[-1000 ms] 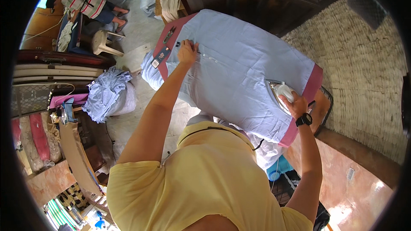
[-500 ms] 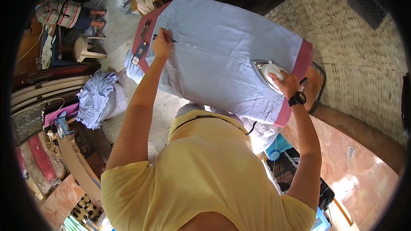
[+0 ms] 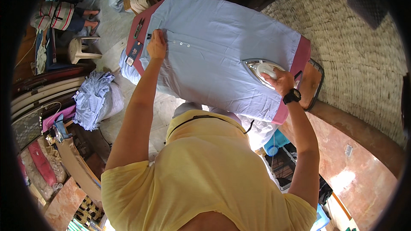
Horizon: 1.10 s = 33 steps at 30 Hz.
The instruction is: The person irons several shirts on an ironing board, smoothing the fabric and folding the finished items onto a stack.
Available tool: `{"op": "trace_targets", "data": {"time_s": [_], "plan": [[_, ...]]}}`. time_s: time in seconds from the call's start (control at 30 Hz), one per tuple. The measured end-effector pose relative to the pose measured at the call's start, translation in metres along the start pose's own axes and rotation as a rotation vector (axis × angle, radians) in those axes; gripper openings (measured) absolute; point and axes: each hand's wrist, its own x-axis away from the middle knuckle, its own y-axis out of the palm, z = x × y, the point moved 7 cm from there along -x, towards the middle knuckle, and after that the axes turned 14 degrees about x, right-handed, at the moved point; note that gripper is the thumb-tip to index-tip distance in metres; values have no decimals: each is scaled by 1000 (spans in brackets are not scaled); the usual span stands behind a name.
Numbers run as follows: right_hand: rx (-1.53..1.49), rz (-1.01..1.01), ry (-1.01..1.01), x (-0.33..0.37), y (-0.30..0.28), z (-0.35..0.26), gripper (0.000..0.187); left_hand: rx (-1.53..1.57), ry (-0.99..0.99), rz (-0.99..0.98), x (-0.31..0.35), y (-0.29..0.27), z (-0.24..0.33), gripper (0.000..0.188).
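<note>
On the ironing board (image 3: 305, 51), right hand (image 3: 280, 81) grips the iron (image 3: 259, 69), slid inward; left hand (image 3: 156, 47) pins the blue shirt (image 3: 222, 55) flat.

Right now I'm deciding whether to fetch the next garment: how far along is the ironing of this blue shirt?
Midway, it seems. The blue shirt lies spread flat on the board. The right hand grips the iron near the shirt's right end, while the left hand pins the button placket. The part hanging off the near edge looks unpressed.
</note>
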Motion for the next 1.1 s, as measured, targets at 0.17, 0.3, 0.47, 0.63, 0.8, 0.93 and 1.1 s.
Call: {"op": "trace_targets", "data": {"time_s": [0.17, 0.3, 0.47, 0.63, 0.8, 0.93, 1.1], "plan": [[80, 34, -50, -19, 1, -29, 56, 0, -20, 6, 2, -1, -6, 8], [120, 64, -80, -28, 6, -45, 57, -7, -39, 20, 2, -1, -5, 9], [81, 61, -69, -40, 12, -62, 58, 7, -23, 35, 1, -4, -3, 9], [49, -14, 5, -55, 24, -71, 62, 4, -42, 15, 2, 0, -10, 9], [30, -185, 40, -62, 32, -76, 66, -28, -59, -20, 3, 2, -11, 10], [-54, -208, 113, -66, 14, -109, 69, -6, -37, 16, 3, 3, -13, 10], [13, -236, 125, -73, 27, -149, 72, 59, -32, 12, 0, -1, -7, 11]]}}
